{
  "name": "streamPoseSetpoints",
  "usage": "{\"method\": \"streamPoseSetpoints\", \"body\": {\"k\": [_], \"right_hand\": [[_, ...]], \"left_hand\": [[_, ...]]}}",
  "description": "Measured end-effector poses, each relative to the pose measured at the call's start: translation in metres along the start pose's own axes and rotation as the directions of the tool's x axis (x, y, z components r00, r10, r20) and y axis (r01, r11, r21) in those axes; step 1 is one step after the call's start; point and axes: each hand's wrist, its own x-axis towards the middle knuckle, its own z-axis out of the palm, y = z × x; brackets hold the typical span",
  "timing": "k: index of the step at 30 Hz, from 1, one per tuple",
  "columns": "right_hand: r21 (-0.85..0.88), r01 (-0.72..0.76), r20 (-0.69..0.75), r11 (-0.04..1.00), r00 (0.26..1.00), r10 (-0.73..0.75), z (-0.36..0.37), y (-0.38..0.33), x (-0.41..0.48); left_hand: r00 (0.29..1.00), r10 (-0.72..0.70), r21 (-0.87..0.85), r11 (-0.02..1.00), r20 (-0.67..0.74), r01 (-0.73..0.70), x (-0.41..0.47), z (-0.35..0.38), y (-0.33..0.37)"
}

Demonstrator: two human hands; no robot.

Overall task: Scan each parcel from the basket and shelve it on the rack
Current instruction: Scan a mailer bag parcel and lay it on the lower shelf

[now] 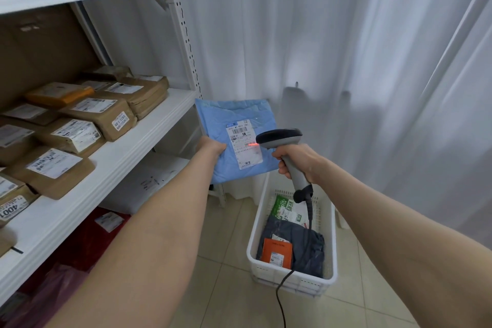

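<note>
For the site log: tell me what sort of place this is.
Probably a parcel sorting or pickup room: labelled brown parcels on a white rack, a basket of more parcels, and a scanner aimed at a blue parcel.

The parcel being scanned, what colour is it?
Light blue parcel, with a white label; the head view shows it.

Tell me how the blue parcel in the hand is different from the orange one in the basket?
The blue parcel is held up in the air by the left hand; the orange parcel lies in the white basket. The scanner throws its red line on the blue parcel's label; the orange parcel has no light on it. The blue parcel is light blue, the orange parcel bright orange. Both carry a white label.
</note>
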Motion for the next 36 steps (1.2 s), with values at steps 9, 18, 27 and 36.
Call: {"method": "streamPoseSetpoints", "body": {"k": [9, 18, 27, 36], "right_hand": [[-0.038, 0.021, -0.034, 0.999, 0.999, -0.023, 0.012, -0.003, -0.008], [0.140, 0.045, -0.133, 0.989, 0.991, -0.027, 0.029, 0.019, -0.005], [0.216, -0.040, -0.224, 0.976, 0.970, 0.089, 0.049, 0.077, -0.014], [0.223, -0.117, -0.094, 0.968, 0.986, 0.140, 0.091, 0.163, -0.084]], "left_hand": [[0.999, -0.029, 0.011, 1.000, 0.031, 0.028, -0.001, -0.014, -0.005], [0.991, -0.055, -0.104, 0.992, 0.122, 0.068, -0.013, -0.029, -0.023], [0.942, -0.152, -0.305, 0.920, 0.298, 0.245, -0.075, -0.066, -0.089], [0.920, -0.315, -0.378, 0.842, 0.233, 0.384, -0.190, -0.120, -0.191]]}}
